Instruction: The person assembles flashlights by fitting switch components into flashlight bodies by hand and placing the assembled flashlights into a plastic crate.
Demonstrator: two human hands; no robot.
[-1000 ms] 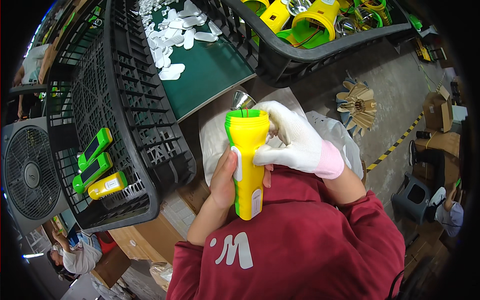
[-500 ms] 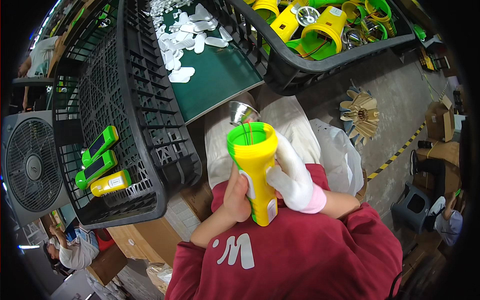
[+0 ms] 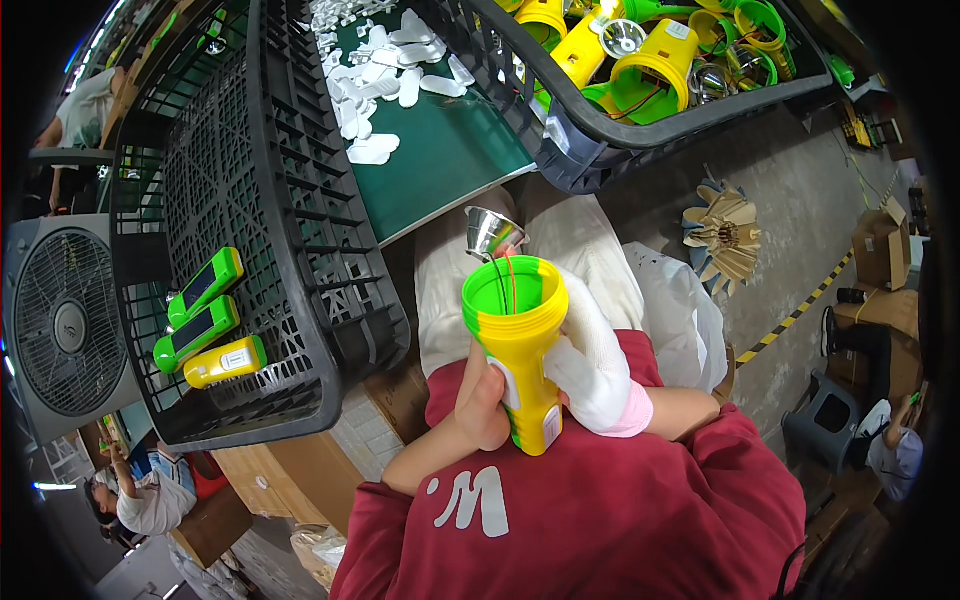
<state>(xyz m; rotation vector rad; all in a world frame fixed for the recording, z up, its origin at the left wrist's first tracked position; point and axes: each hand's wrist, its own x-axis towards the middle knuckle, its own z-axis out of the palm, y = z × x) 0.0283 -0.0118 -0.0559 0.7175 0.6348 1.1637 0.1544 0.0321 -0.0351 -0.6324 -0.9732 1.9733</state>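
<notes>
A yellow and green flashlight housing [image 3: 517, 345] stands in front of my chest, its wide mouth up and its green inside showing. My bare left hand [image 3: 482, 408] is closed round its left side, thumb pressed beside a white switch piece. On the other side my right hand [image 3: 597, 368], in a white glove, grips the same housing. A silver reflector [image 3: 489, 233] dangles beyond the mouth on thin red and black wires [image 3: 511, 280] that run down inside. My fingers behind the housing are hidden.
At left, a black crate [image 3: 330, 390] holds several finished-looking flashlights [image 3: 213, 287]. White plastic pieces [image 3: 375, 85] lie on a green tabletop [image 3: 440, 165]. Another black crate [image 3: 640, 135], full of housings and reflectors, stands at upper right. A grey fan [image 3: 70, 325] stands far left.
The housing has shifted slightly right and its mouth tips a little more toward the right. The reflector sits slightly lower in view. Both hands keep their grip.
</notes>
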